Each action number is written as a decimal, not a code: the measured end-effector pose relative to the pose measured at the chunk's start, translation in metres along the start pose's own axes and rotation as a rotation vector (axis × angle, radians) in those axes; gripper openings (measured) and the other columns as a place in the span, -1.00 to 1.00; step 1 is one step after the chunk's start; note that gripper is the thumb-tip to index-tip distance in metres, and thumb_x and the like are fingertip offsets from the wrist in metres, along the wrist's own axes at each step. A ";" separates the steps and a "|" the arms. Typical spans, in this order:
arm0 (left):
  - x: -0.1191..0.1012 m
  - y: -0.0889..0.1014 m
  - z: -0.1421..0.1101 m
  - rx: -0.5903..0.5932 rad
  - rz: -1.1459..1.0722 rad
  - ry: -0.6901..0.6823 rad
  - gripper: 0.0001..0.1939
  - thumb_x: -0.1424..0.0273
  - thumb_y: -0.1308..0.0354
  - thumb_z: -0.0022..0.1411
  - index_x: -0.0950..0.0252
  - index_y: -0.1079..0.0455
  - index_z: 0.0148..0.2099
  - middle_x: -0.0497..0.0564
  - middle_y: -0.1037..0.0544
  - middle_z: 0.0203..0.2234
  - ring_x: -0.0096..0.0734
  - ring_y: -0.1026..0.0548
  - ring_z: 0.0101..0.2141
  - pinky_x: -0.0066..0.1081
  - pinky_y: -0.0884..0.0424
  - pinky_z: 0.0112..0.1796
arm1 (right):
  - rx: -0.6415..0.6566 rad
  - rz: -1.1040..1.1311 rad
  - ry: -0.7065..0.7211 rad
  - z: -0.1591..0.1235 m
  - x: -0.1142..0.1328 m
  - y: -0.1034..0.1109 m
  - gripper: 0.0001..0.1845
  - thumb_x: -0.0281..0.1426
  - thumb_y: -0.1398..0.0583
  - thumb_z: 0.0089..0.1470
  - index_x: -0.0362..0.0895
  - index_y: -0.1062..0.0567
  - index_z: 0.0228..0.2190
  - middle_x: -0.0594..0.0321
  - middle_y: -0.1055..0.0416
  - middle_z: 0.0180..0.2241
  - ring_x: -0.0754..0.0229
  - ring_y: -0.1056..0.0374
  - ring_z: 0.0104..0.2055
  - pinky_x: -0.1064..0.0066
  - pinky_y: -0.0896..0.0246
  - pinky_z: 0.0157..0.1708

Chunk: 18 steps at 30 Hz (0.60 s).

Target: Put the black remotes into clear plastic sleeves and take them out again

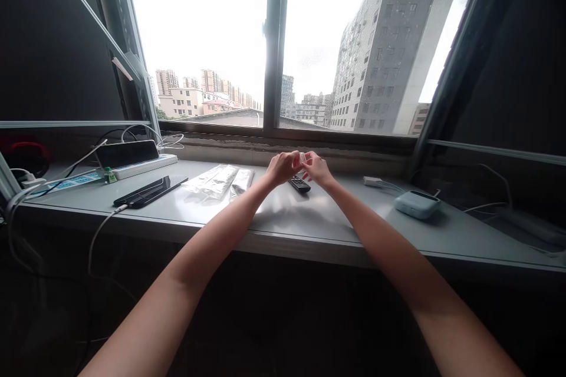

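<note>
Above the desk, in front of the window, my left hand [282, 168] and my right hand [318, 168] meet with fingers closed. Between their fingertips is a small whitish, see-through piece [302, 157], too small to name. Both hands seem to pinch it. Just below them a black remote control [300, 184] lies on the desk, its far end partly hidden by my fingers. Left of my left hand lie silvery plastic packets [216, 181] and a narrower silvery packet [242, 181].
The grey desk [283, 224] runs beneath the window. At left are a tablet-like black device [141, 192] on a cable, a white power strip [144, 166], a phone [127, 154] and a small green bottle [109, 175]. At right sit a pale blue case [417, 205] and a white plug [372, 181].
</note>
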<state>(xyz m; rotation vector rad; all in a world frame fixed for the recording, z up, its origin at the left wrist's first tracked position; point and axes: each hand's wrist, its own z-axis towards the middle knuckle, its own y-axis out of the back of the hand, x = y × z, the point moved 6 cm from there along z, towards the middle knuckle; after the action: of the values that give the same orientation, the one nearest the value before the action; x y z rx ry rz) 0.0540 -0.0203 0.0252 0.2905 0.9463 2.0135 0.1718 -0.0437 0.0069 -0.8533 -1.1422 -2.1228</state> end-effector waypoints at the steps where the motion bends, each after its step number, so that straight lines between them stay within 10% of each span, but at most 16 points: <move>1: -0.003 0.000 -0.001 0.012 -0.010 -0.018 -0.82 0.26 -0.09 0.26 0.23 -0.44 -0.26 -0.01 -0.59 -0.39 -0.27 -0.54 -0.35 -0.41 -0.29 -0.33 | -0.006 -0.030 -0.002 0.001 -0.001 0.001 -0.77 -0.43 -0.17 0.16 -0.15 -0.39 -0.11 0.15 -0.53 -0.23 0.31 -0.41 -0.62 0.53 -0.23 -0.67; 11: 0.007 -0.005 0.003 -0.032 0.064 0.170 -0.87 0.34 -0.10 0.18 0.24 -0.41 -0.23 0.07 -0.57 -0.38 -0.17 -0.53 -0.32 -0.38 -0.27 -0.34 | -0.084 -0.343 0.093 -0.005 0.012 0.007 -0.72 -0.48 -0.10 0.15 -0.11 -0.46 -0.11 0.22 -0.54 -0.23 0.24 -0.44 -0.46 0.45 -0.25 -0.31; 18: -0.001 -0.013 0.000 0.011 -0.041 0.019 -0.87 0.40 -0.07 0.18 0.25 -0.40 -0.40 0.03 -0.55 -0.46 -0.27 -0.49 -0.39 -0.42 -0.22 -0.40 | -0.017 -0.412 0.064 -0.007 0.010 0.008 -0.62 -0.39 -0.14 0.13 -0.07 -0.41 0.00 0.23 -0.54 -0.25 0.16 -0.45 -0.35 0.43 -0.21 -0.32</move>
<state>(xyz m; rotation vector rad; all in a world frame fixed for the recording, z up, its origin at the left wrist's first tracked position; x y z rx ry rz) 0.0619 -0.0167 0.0160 0.2570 0.9680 1.9771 0.1699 -0.0553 0.0152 -0.5885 -1.3596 -2.4707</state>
